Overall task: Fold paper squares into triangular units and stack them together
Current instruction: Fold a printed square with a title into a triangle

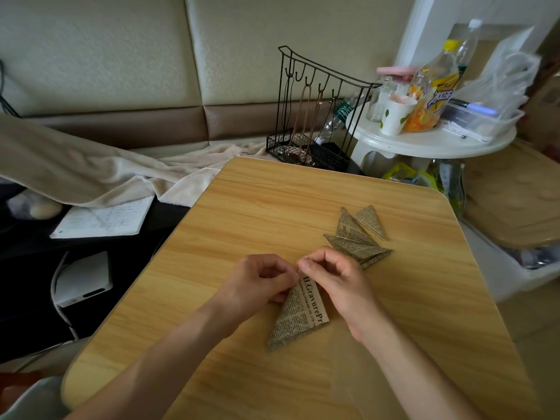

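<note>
A person's left hand (263, 278) and right hand (330, 275) are meeting at the far tip of a folded triangular piece of brown newsprint-patterned paper (298, 316), which is lying on the light wood-grain tabletop (242, 225) near the middle. Both hands are curling their fingers and pinching that upper tip between thumb and fingertips, the left from the left side and the right from the right; the paper's wide end is pointing toward the near edge of the table.

Just beyond the right hand, a small pile of finished triangular units of the same newsprint paper (357, 237) is resting on the tabletop, the pieces overlapping one another, with one triangle lying slightly apart at the far right of the pile.

At the far edge of the table a black wire rack with hooks (315, 116) is standing. To its right, a round white side table (430, 140) is carrying a yellow-labelled drink bottle (433, 92) and a white paper cup with green leaves (394, 116). On the left, a cream blanket (91, 174) is draping over a white sheet of handwritten notes (106, 219).
</note>
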### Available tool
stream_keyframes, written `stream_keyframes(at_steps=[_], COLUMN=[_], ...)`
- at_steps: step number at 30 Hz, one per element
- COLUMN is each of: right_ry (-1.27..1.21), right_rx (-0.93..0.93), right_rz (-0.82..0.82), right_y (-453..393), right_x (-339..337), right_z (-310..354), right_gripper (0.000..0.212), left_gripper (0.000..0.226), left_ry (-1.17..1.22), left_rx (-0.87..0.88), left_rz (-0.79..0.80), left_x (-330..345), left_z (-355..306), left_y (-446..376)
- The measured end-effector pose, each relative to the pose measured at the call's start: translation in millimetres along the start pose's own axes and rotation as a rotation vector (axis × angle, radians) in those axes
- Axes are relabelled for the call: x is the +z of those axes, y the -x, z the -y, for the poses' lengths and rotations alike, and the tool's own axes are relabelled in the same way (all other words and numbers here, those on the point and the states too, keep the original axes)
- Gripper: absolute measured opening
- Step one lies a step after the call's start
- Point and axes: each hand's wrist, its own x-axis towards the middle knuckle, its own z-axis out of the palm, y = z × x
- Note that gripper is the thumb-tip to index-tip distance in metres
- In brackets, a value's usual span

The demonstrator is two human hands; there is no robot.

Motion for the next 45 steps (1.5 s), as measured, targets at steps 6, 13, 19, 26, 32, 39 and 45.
stream_keyframes(at_steps=[6,13,19,26,32,39,45], right_ry=[0.054,-0.084,-0.201,-0.067,0.052,-0.008,-0.058], right_rx=[-0.001,0.034,0.053,0.021,0.007,0.011,0.036], right_rz=[0.023,-0.165,-0.253,-0.13,-0.118,-0.127,-0.195], right_y=[-1,-3,-6,-4,-4,-4,-5], right_x=[2,0,3,2,3,3,1], right_z=[-2,-6,-9,-8,-9,-8,-10], right_gripper=[0.018,0.016,0.017,0.006,0.006,0.008,0.003], left_gripper=[0.012,0.009,0.011,0.013,0.011,0.021,0.016], left_ry=[-0.058,-0.17,-0.471,-0.601,-0.662,-0.681,-0.616], left_rx=[-0.012,-0.018,0.091,0.152,0.24,0.255,0.273], left_rz=[-0.062,-0.058,-0.139,-0.168,-0.163,-0.209,-0.217], left_x=[0,-4,-12,-10,-9,-8,-11], left_z=[-3,-6,-2,1,-2,-3,-1], left_y=[0,0,-3,-5,-4,-8,-5])
